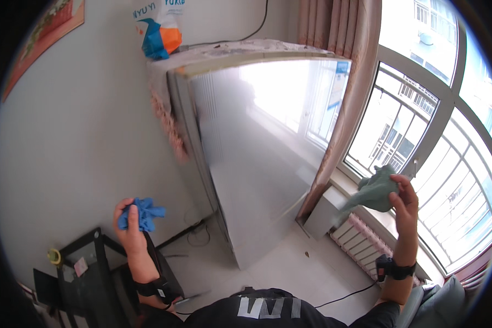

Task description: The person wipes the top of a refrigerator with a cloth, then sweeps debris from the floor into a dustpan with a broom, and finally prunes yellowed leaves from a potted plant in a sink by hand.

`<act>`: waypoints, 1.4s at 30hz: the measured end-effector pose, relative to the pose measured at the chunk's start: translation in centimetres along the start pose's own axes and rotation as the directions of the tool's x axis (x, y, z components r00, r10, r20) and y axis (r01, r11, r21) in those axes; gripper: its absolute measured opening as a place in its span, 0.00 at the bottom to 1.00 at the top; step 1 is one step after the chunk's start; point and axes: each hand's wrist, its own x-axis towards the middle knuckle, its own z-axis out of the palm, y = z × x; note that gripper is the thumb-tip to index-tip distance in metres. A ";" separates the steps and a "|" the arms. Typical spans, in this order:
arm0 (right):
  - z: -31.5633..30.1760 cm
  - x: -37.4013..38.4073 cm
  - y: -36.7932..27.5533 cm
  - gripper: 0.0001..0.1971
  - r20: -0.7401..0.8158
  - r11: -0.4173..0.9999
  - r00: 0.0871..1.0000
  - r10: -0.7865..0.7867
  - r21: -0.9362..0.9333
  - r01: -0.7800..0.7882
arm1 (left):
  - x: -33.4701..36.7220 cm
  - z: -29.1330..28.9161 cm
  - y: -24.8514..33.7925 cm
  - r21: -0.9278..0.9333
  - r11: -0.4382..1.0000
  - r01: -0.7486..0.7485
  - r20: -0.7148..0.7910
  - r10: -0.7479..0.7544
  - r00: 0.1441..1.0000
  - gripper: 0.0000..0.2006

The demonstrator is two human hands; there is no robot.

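In my left hand (127,225), raised at the left, is a crumpled blue cloth (143,215) with its folds sticking out past my fingers. My right hand (404,199) is lifted on the other side, by the window. It grips a grey-green cloth (374,191) whose loose end hangs down to the left. Between my hands and farther off stands a tall refrigerator (257,164) with a glossy, pale door that reflects the window. Neither hand touches it.
A bag (161,35) in white, blue and orange sits on the lace cover (240,49) over the refrigerator. A black shelf table (82,262) is at lower left. To the right are a curtain (339,104), a radiator (358,240), the window (399,120) and a grey-green seat (440,303).
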 end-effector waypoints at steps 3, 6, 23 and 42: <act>-1.8 6.9 -0.1 0.19 -0.065 0.985 0.991 -0.115 -0.139 0.105 | 6.0 3.3 0.3 0.008 0.996 -0.085 -0.072 0.086 0.994 0.13; -3.4 12.7 0.3 0.20 -0.078 0.963 0.987 -0.143 -0.239 0.121 | 9.0 7.1 -0.9 0.027 0.988 -0.152 -0.040 0.153 0.987 0.18; 8.6 42.6 -8.6 0.22 0.530 0.777 0.696 -0.485 -0.103 0.621 | 20.0 20.9 0.0 0.407 0.792 -0.456 0.113 0.452 0.885 0.24; 2.4 52.9 -0.3 0.16 0.627 0.660 0.771 0.111 -0.626 0.414 | 23.2 16.3 -2.2 0.125 0.765 -0.631 0.163 0.612 0.774 0.14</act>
